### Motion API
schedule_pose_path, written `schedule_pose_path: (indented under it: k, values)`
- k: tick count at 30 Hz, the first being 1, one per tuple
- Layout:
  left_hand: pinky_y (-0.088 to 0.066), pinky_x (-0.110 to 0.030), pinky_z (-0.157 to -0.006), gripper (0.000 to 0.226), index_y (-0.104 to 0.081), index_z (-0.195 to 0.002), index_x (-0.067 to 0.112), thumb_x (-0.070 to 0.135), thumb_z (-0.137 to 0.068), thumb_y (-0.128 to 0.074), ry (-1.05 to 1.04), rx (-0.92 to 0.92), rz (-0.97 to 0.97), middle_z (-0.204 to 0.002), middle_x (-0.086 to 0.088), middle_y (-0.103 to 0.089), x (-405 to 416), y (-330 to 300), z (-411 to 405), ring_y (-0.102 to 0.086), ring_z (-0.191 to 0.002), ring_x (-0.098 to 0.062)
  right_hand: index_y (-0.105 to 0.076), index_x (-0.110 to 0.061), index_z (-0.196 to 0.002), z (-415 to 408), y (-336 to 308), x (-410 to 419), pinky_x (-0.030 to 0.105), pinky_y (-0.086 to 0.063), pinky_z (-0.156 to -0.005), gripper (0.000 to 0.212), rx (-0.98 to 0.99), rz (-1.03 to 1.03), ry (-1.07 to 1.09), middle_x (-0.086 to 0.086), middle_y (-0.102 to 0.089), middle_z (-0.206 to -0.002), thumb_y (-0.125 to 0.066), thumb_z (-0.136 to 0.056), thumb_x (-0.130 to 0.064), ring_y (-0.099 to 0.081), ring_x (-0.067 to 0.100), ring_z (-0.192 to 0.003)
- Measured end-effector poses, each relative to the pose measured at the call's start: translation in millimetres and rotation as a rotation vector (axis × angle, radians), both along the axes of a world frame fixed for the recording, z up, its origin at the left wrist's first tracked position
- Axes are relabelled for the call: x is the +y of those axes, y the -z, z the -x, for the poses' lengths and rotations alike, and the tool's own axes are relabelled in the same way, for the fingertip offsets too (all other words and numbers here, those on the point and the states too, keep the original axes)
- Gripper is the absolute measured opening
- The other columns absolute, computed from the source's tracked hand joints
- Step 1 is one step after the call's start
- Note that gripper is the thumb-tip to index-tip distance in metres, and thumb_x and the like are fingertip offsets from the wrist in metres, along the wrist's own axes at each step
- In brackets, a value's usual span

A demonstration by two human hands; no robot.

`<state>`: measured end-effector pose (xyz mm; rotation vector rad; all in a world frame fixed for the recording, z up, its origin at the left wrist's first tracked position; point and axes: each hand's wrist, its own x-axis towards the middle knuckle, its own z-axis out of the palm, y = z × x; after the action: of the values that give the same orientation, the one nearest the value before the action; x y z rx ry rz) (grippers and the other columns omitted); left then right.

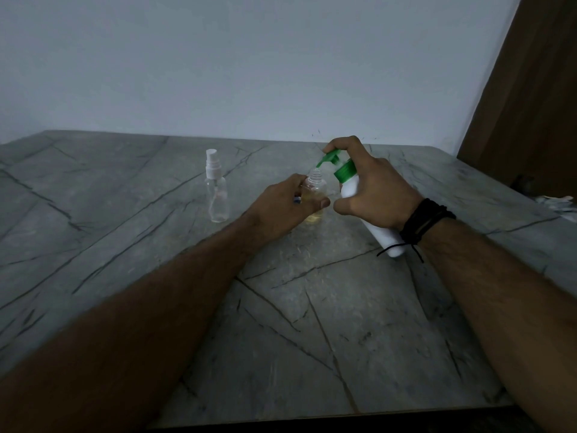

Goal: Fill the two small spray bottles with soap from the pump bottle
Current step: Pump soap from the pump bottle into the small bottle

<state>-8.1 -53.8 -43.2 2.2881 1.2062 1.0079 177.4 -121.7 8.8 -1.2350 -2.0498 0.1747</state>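
The scene was dim and grey-blue, evenly lit with no clear source. Only faint, soft shadows lay on the grey veined stone table (281,307). The near forearms were dark and slightly blurred. Wide-angle distortion bent the table's edges and tilted the brown wooden panel (530,104) at far right. No glare showed.

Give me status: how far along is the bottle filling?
Done: nothing finished. In hand: left hand grips the uncapped spray bottle, yellowish liquid partway up; right hand holds the tilted pump bottle, nozzle at its mouth, finger on the pump head. Left: top it off, cap it, then fill the capped spray bottle, which looks empty, on the table.
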Motion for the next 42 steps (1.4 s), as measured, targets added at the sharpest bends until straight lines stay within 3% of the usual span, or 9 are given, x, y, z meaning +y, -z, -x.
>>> schedule_pose_path:
  k: [8,20,26,33,36,42]
  values:
    - [-0.033,0.003,-0.054,0.057,-0.051,-0.128,0.025,0.058,-0.084,-0.062,0.007,-0.015,0.002,-0.104,0.018,-0.054,-0.4,0.0,-0.1,-0.048,-0.077,0.016,-0.043,-0.030,-0.128,-1.2,0.8,1.9,0.011,-0.043,-0.055,0.073,0.000,0.004,-0.004,-0.013,-0.062,-0.083,-0.076,-0.067,-0.009,-0.060,0.001,-0.065]
    - [-0.033,-0.004,-0.058,0.059,-0.050,-0.131,0.024,0.057,-0.084,-0.062,0.009,-0.015,0.021,-0.106,0.018,-0.054,-0.8,-0.3,-0.6,-0.048,-0.078,0.014,-0.044,-0.028,-0.128,-1.4,1.2,1.2,0.013,-0.045,-0.055,0.073,0.005,-0.016,-0.007,-0.011,-0.062,-0.080,-0.076,-0.066,-0.008,-0.060,0.004,-0.065]
    - [-0.031,0.007,-0.054,0.057,-0.050,-0.130,0.022,0.055,-0.086,-0.062,0.012,-0.008,0.005,-0.105,0.016,-0.053,-0.8,-1.1,0.1,-0.047,-0.076,0.014,-0.044,-0.027,-0.126,-0.9,0.9,2.2,0.010,-0.041,-0.053,0.071,0.002,0.001,-0.004,-0.014,-0.060,-0.080,-0.077,-0.067,-0.007,-0.059,-0.001,-0.064]
    - [-0.032,-0.004,-0.060,0.059,-0.048,-0.132,0.023,0.056,-0.086,-0.061,0.017,0.007,0.027,-0.109,0.016,-0.054,-1.5,-2.1,-0.4,-0.049,-0.078,0.010,-0.044,-0.028,-0.124,-1.1,0.4,1.8,0.013,-0.044,-0.054,0.069,0.010,0.006,-0.001,-0.013,-0.062,-0.083,-0.076,-0.067,-0.007,-0.061,0.000,-0.067]
    - [-0.033,-0.002,-0.058,0.058,-0.049,-0.132,0.024,0.055,-0.085,-0.062,0.014,-0.001,0.024,-0.114,0.014,-0.058,-1.6,-1.7,-0.5,-0.049,-0.080,0.008,-0.044,-0.028,-0.124,-0.7,0.7,2.2,0.012,-0.044,-0.054,0.069,0.001,0.004,0.002,-0.014,-0.061,-0.082,-0.077,-0.067,-0.008,-0.060,-0.002,-0.066]
    - [-0.032,-0.006,-0.062,0.058,-0.050,-0.131,0.023,0.057,-0.085,-0.062,0.008,-0.007,0.018,-0.107,0.015,-0.056,-2.2,-1.0,-0.3,-0.051,-0.080,0.007,-0.043,-0.030,-0.126,-0.9,0.5,1.4,0.015,-0.046,-0.056,0.071,0.006,-0.005,0.004,-0.011,-0.063,-0.085,-0.076,-0.066,-0.009,-0.061,0.005,-0.069]
